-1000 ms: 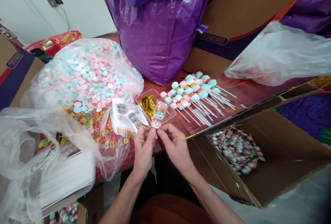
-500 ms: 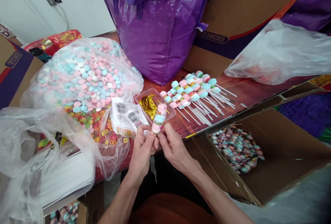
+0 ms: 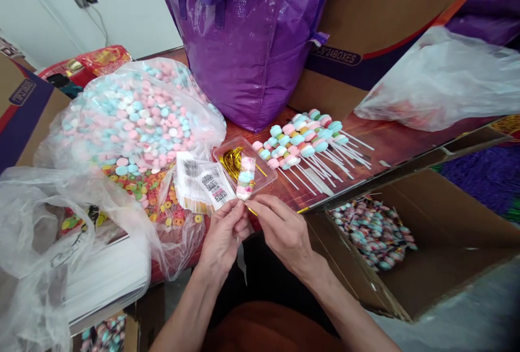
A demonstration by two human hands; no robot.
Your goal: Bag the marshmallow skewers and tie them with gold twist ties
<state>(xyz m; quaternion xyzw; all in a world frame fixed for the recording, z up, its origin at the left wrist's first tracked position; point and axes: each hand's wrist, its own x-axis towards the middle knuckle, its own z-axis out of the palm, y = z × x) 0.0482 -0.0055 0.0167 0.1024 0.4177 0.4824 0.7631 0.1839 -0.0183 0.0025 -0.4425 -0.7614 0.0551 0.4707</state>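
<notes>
Pinched at its lower end, a wrapped candy skewer [image 3: 246,177] in pink, blue and white stands up from my left hand [image 3: 226,228], whose fingers are closed around the stick and gathered wrapper. Just right of that, my right hand [image 3: 284,228] pinches a gold twist tie [image 3: 252,211] near the neck of the wrapper. Behind the skewer lies a clear plastic tray [image 3: 266,177] holding gold twist ties [image 3: 230,163]. Left of the tray are printed wrapper bags [image 3: 215,183] in a fanned stack. Unwrapped candy skewers [image 3: 303,138] lie in rows to the right, white sticks pointing toward me.
A big plastic bag of pastel candies [image 3: 150,116] and a bag of ring candies [image 3: 158,195] sit on the left. A purple bag [image 3: 247,54] stands behind. An open carton [image 3: 455,254] below right holds wrapped skewers [image 3: 374,233]. White sheets [image 3: 109,281] are at lower left.
The skewer has tilted more upright and shifted slightly left. My right hand has moved a little right with its fingers stretched along the gold tie, which now shows.
</notes>
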